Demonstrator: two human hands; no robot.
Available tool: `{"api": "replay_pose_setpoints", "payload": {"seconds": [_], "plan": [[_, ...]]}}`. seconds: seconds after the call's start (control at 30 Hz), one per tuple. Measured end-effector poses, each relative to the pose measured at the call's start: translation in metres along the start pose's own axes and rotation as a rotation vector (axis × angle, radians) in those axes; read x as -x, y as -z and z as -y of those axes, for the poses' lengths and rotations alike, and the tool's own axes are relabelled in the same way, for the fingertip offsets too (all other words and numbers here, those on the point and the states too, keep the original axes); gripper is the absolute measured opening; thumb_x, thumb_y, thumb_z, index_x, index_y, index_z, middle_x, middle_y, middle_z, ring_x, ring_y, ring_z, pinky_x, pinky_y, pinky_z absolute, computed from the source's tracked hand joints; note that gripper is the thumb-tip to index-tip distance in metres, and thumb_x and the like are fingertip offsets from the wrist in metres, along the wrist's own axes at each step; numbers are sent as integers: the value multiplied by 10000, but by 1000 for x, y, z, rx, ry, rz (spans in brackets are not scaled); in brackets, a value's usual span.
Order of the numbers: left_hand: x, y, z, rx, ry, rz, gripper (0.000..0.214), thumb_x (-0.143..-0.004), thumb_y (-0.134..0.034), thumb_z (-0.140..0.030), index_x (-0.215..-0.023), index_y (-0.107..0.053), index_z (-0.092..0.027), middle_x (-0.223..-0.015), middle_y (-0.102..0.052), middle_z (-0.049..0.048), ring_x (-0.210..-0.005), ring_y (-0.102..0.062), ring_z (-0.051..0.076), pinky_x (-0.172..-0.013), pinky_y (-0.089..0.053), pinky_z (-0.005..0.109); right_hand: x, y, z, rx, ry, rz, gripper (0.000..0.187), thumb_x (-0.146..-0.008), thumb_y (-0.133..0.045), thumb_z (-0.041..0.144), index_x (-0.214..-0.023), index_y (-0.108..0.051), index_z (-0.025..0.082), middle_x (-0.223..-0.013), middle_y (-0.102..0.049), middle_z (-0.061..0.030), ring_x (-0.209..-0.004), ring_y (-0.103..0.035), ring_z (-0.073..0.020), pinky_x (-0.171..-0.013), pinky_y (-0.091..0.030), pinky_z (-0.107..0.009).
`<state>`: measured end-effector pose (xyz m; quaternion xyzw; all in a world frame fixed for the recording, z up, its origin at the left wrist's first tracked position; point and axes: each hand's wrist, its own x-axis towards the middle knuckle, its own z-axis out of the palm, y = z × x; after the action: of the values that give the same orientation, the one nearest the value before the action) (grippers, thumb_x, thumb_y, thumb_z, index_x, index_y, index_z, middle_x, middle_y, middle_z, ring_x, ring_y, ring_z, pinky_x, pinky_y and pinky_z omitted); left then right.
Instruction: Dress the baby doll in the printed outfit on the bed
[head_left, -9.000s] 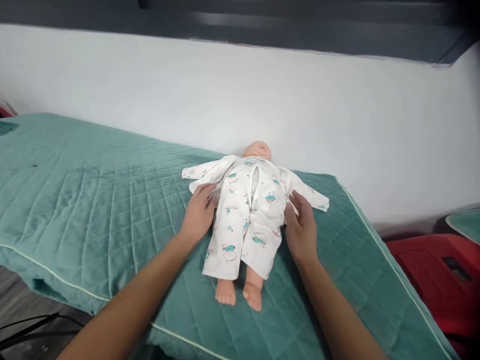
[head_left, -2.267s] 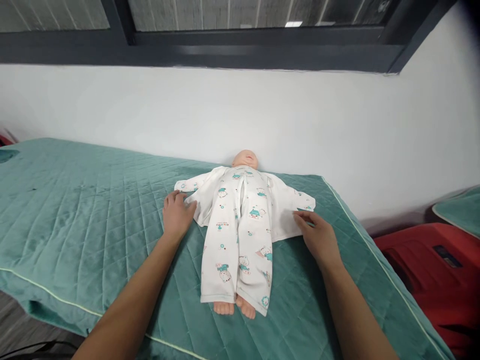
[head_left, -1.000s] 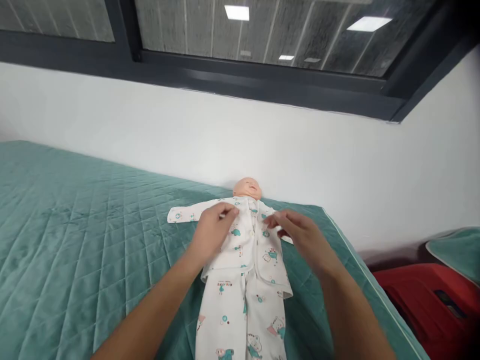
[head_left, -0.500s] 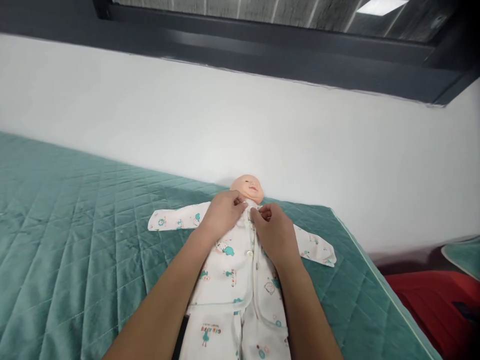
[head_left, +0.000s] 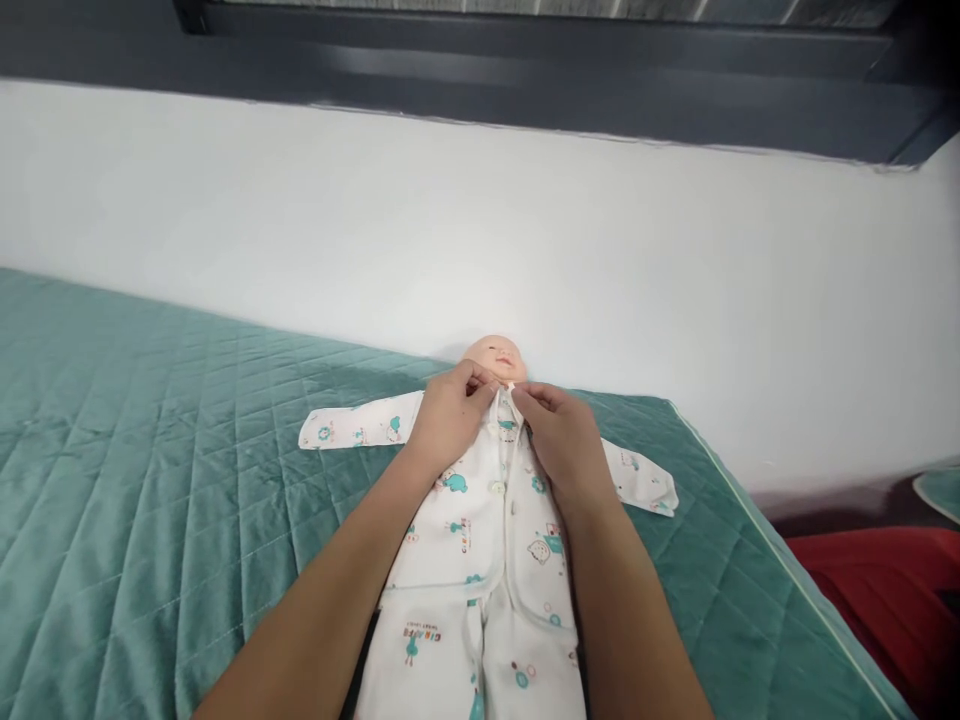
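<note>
A baby doll (head_left: 501, 352) lies on its back, dressed in a white printed baby jacket (head_left: 450, 540) and matching trousers (head_left: 420, 670). Both sleeves stretch out to the sides. Just below the chin, my left hand (head_left: 454, 410) pinches the jacket's left front edge at the collar. Opposite it, my right hand (head_left: 559, 430) pinches the other front edge. A narrow gap parts the two edges at the neck, with printed cloth showing between. Lower down the front sits a pale button (head_left: 497, 488). My fingers partly cover the collar.
The doll rests on a green quilted bed cover (head_left: 187, 480), its head near a white wall (head_left: 337, 220). A dark window frame (head_left: 525, 80) runs above. Beyond the bed's right edge is a red item (head_left: 885, 600).
Both hands have shifted slightly up toward the chin, and the collar edges are lifted and drawn apart a little. The camera view has tilted slightly.
</note>
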<state>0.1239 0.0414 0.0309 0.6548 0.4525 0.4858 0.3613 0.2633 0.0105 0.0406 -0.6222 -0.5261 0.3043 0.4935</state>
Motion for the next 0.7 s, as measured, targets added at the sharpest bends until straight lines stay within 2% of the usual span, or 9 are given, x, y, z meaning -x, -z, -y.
{"api": "replay_pose_setpoints", "payload": {"seconds": [0.17,0.37,0.53,0.7], "plan": [[0,3,1,73,36,40,75,-849,-585,-234,-817,-637,-190,-920,-714,16,-858,-646,149,-809,-470,273,2,-9,-3,-76,60,-14,227,-810,-646,361,-945,-743,206,-944,-745,-27,-883,-654,-200,-803,-461,-318],[0,6,3,48,46,60,52,-830,-594,-228,-800,-609,-188,-862,-692,8,-816,-633,148,-766,-464,274,2,-10,-9,-76,96,58,242,-813,-661,384,-972,-708,208,-960,-724,-28,-882,-646,-184,-813,-474,-320],[1,12,1,49,67,142,31,-805,-595,-185,-829,-616,-181,-835,-674,7,-783,-620,142,-746,-465,271,2,-8,-9,-29,54,138,278,-790,-686,409,-978,-653,206,-836,-671,-2,-754,-600,-150,-692,-463,-290],[0,14,4,38,11,180,94,-813,-544,-142,-858,-615,-185,-921,-677,21,-861,-621,149,-811,-466,288,2,-5,-5,32,-1,175,307,-773,-687,400,-1018,-629,225,-820,-661,14,-675,-567,-131,-568,-419,-251]]}}
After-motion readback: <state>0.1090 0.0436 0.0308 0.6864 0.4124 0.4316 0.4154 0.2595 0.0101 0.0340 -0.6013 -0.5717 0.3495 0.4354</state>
